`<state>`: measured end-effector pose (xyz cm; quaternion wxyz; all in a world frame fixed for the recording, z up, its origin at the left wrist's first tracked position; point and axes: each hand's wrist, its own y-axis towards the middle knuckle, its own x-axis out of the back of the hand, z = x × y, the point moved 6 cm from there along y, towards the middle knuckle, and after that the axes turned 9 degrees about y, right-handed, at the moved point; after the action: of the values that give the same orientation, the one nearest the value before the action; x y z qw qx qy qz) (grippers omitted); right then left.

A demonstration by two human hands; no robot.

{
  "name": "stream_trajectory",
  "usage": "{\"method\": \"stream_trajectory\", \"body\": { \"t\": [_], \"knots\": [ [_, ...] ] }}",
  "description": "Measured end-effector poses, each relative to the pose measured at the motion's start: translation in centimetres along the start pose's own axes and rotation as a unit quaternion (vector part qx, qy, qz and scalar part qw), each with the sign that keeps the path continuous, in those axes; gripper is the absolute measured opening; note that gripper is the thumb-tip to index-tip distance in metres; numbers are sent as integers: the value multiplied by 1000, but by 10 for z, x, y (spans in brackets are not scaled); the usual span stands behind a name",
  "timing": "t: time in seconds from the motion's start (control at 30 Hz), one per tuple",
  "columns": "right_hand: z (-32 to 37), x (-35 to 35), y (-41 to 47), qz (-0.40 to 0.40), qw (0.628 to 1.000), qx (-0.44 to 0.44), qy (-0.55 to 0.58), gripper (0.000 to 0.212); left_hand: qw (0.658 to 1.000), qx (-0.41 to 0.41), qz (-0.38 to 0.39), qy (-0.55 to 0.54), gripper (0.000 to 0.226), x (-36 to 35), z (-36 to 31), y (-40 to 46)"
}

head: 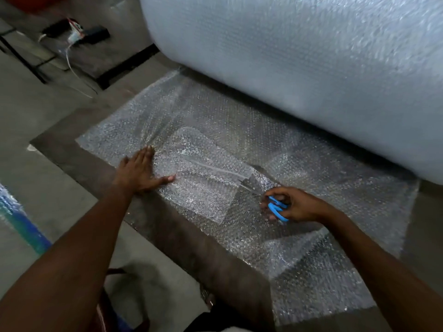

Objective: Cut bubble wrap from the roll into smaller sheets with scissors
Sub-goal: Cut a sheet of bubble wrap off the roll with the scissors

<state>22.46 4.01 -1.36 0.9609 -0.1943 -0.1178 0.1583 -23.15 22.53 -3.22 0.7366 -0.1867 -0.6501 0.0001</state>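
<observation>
Bubble wrap point(239, 121) lies unrolled across the dark tabletop point(79, 161) in front of me, still joined to the big roll point(299, 68) that fills the view from twelve to three o'clock. A smaller rectangular sheet point(203, 178) sits on top of the spread layer at the centre; it looks to me like a piece already cut and laid down as a size guide, though through the blur and glare I can't be sure it isn't a fold.

My left hand point(141, 171) lies flat at nine o'clock, fingers straight and spread, thumb out toward the small sheet, pressing the wrap down at its left edge. My right hand point(294, 204) is at four o'clock from the centre, fingers curled through the blue handles of the scissors point(275, 207). The blades point up toward ten o'clock and reach the near right corner of the small sheet; whether they are parted or closed I can't tell. My two hands are well apart, one at each side of that sheet.

I judge the job to be in an early-to-middle stage: one sheet perhaps done, a wide unrolled stretch still whole, and the roll itself barely used. Further loose wrap hangs off the tabletop's near edge at five o'clock. Most of the cutting is still ahead.
</observation>
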Motion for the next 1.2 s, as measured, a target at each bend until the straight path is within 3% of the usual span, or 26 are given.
{"method": "stream_trajectory", "body": {
  "t": [0.13,0.2,0.23,0.33,0.4,0.57,0.67,0.87,1.2],
  "knots": [
    [5,5,13,-8,997,-1,77,61,991,12,-120,-59,123,24,-17,0],
    [13,12,22,-12,993,-3,116,70,972,-10,-204,-114,101,46,-64,-11],
    [18,14,25,-5,993,1,121,64,960,-24,-238,-148,86,57,-95,-19],
    [27,28,39,-11,994,13,108,36,935,-54,-252,-242,49,76,-190,-33],
    [29,37,52,-16,995,3,101,41,930,-73,-242,-266,37,76,-238,-31],
    [32,46,69,17,995,-32,97,39,970,-17,-183,-160,39,44,-277,-19],
    [29,47,71,36,993,-40,105,41,975,-12,-189,-115,38,29,-277,-25],
    [7,52,68,74,981,-86,156,46,975,7,-169,-145,62,23,-272,-20],
    [-12,61,67,113,968,-93,202,45,945,107,-173,-258,32,15,-266,-2]
  ]
}}
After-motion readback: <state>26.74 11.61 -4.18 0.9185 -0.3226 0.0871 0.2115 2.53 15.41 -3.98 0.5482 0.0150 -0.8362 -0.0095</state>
